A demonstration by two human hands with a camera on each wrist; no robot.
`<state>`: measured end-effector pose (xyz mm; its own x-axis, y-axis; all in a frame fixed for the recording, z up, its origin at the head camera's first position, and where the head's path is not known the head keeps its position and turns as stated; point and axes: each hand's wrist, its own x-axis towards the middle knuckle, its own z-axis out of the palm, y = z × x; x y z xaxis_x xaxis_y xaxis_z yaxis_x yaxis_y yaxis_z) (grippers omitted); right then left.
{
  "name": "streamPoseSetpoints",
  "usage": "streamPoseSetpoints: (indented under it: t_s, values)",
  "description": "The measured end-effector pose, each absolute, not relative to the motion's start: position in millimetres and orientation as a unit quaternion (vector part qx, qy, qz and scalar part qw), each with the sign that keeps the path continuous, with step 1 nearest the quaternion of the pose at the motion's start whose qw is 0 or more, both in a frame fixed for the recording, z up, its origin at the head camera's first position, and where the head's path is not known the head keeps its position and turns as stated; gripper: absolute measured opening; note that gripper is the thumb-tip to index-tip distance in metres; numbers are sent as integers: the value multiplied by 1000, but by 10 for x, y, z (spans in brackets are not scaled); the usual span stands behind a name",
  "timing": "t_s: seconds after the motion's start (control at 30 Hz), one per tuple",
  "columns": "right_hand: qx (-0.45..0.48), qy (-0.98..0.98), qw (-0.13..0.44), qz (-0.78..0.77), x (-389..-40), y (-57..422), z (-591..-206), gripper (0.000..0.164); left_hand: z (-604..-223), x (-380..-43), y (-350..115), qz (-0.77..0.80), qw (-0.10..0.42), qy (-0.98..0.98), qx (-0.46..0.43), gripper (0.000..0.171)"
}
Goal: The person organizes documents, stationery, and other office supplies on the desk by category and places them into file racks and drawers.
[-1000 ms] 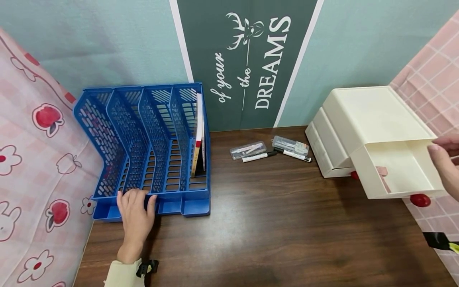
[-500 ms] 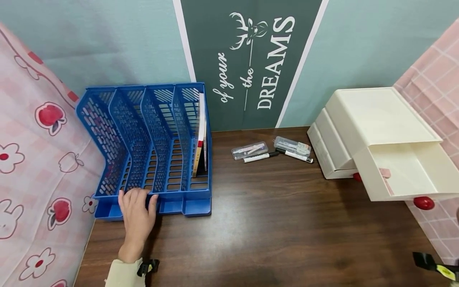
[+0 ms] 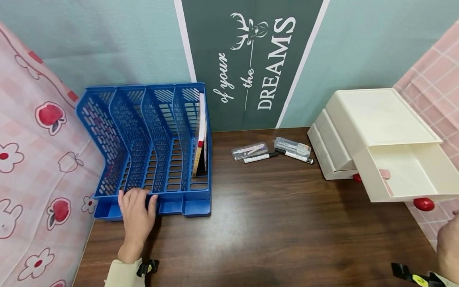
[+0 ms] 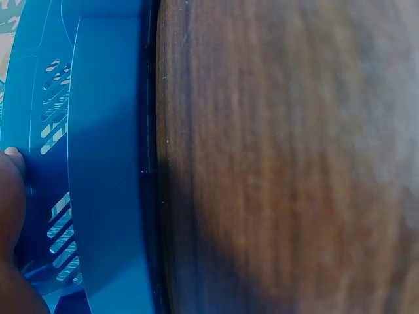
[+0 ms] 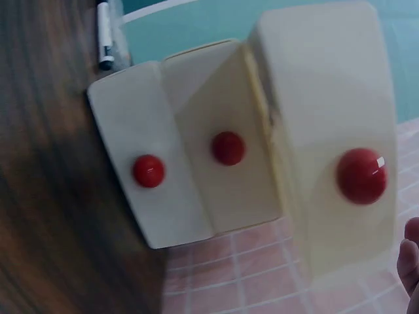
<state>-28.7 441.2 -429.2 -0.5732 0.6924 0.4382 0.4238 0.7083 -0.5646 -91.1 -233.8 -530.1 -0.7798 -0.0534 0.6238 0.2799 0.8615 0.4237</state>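
In the head view my left hand grips the front bar of a blue file rack, fingers over the bar and thumb on its front side. The left wrist view shows part of that hand at its left edge, against the rack. My right hand is at the right edge, cut off by the frame, below and apart from the pulled-out top drawer of a white cabinet. Its fingertips show beside the drawer's front, with nothing visible in them. A small pink item lies in the drawer.
Thin books stand in the rack's right slot. Two clear cases and two markers lie at the back of the brown table. Red knobs stick out of the drawer fronts. A pink tiled cloth flanks the cabinet.
My right hand has left the open drawer's side, dropped out of the head view and come back lower at the right edge. The left hand stays on the rack; the head view has shifted slightly.
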Motion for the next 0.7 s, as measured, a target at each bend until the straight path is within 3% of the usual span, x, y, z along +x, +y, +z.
streamPoseSetpoints:
  t_s: [0.17,0.27,0.37,0.5,0.7]
  values:
    - [-412,-841,263,230,-288,4404,-4325,48,-5298,-905,-2336,-255,322,-910,-61,17]
    - [-469,-798,256,280,-277,4374,-4364,40,-5296,-904,-2337,-254,321,-910,-61,18]
    - [-454,-748,334,348,-293,4354,-4453,27,-5296,-905,-2338,-256,320,-910,-61,17]
    - [-350,-740,430,380,-356,4317,-4578,22,-5294,-908,-2337,-257,321,-909,-61,18]
    - [-294,-755,454,371,-404,4284,-4656,26,-5278,-904,-2327,-259,313,-912,-58,17]
